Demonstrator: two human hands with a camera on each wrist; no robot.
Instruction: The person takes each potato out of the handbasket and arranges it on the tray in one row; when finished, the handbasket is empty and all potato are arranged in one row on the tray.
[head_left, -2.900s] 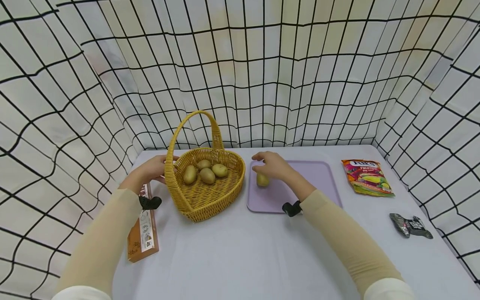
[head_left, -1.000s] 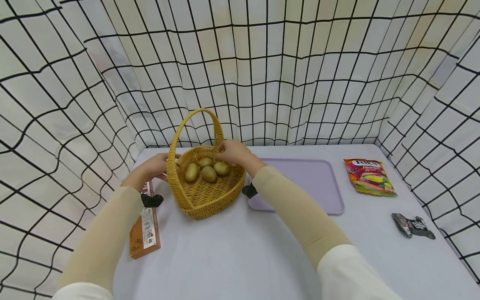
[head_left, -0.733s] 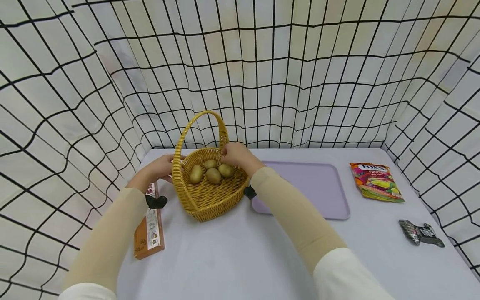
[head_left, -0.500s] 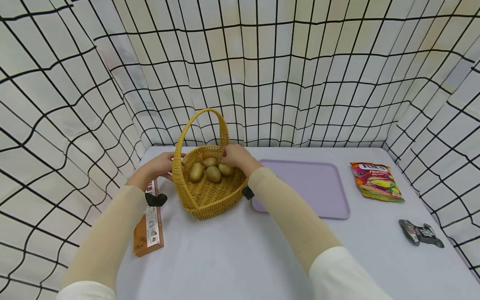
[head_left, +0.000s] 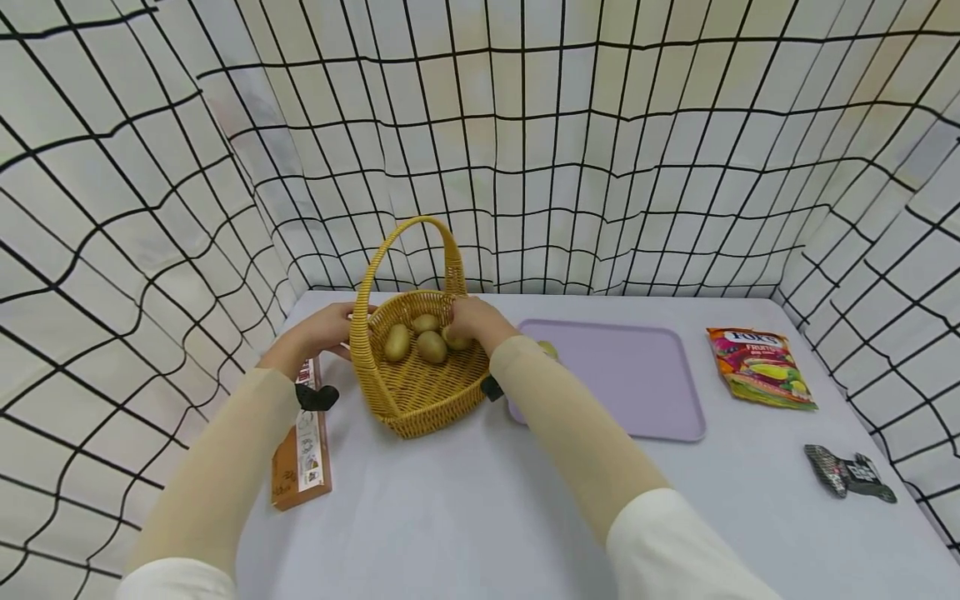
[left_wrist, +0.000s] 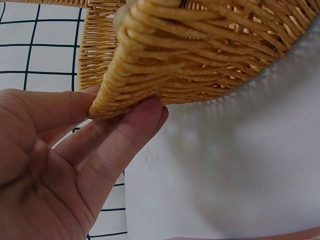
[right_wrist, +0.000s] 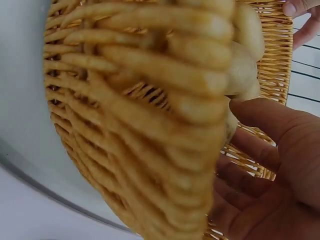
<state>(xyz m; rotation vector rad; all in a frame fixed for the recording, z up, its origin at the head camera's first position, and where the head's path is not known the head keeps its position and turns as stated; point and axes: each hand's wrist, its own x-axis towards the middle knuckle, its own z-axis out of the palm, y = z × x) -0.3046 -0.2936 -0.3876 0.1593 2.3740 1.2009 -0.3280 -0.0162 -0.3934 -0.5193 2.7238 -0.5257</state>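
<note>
A yellow wicker basket (head_left: 420, 408) with a tall arched handle stands at the back left of the table, with several potatoes (head_left: 397, 342) inside. My left hand (head_left: 318, 331) pinches its left rim; in the left wrist view, fingers (left_wrist: 135, 120) lie against the outside of the weave. My right hand (head_left: 477, 321) reaches over the right side into the basket, its thumb and fingers around the rightmost potato (head_left: 456, 338). In the right wrist view the near basket wall partly hides that grip. Another potato (head_left: 548, 349) lies on the lilac tray (head_left: 630, 383), mostly hidden behind my right sleeve.
Beside my left forearm lies a long brown box (head_left: 302, 462). On the right are a colourful Fox's candy bag (head_left: 761, 367) and a small black wrapped packet (head_left: 850, 473). Black netting over white cloth (head_left: 555, 167) encloses the back and sides.
My right hand has moved left from over the potato on the tray into the basket, then lowered onto the rightmost potato there. The left hand keeps its hold on the rim.
</note>
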